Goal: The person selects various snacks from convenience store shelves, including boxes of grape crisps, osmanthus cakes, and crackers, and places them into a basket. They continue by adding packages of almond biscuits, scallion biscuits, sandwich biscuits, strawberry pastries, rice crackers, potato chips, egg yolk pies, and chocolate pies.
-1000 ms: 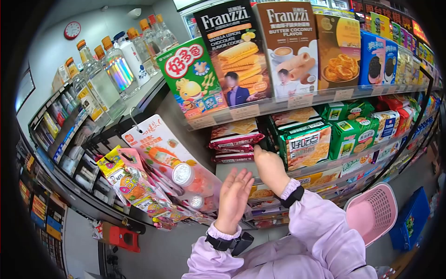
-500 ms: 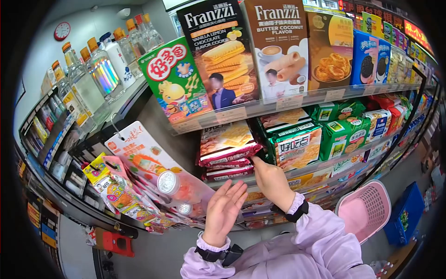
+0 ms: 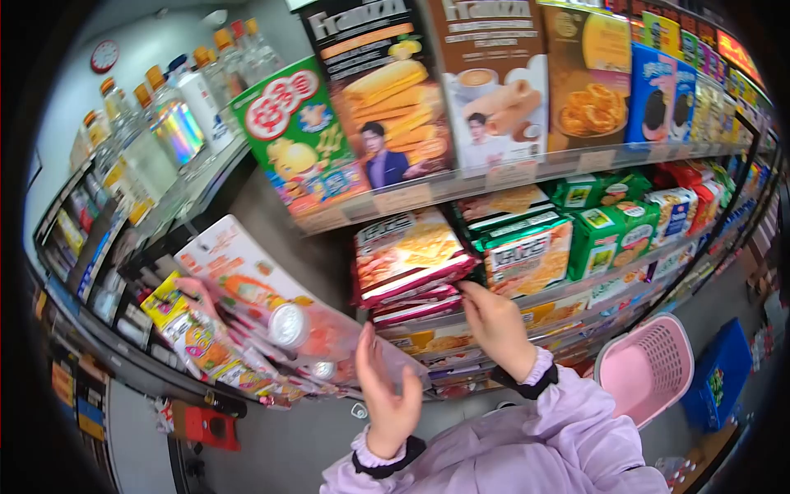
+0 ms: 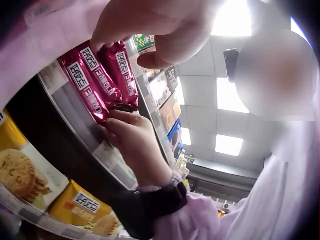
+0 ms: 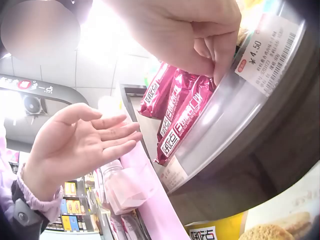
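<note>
A small stack of dark red biscuit packs (image 3: 411,257) lies at the left end of the shelf, its front edge toward me. At the stack's right front corner my right hand (image 3: 500,328) pinches the end of a pack between thumb and fingers; the right wrist view shows those fingertips on the lower red packs (image 5: 187,107). My left hand (image 3: 387,402) is held in front of the stack's left side, fingers extended and thumb apart, with nothing in it. In the right wrist view, the left hand's palm (image 5: 75,150) faces the packs.
Green biscuit packs (image 3: 527,257) stand just right of the red stack. Upright cookie boxes (image 3: 387,107) line the shelf above. Hanging candy bags (image 3: 197,329) and a pink card with a lidded cup (image 3: 288,325) are at the left. A pink basket (image 3: 642,370) is on the right.
The red packs have come forward toward the shelf's front edge, with my right hand at their corner. My left hand has turned from palm up to more upright.
</note>
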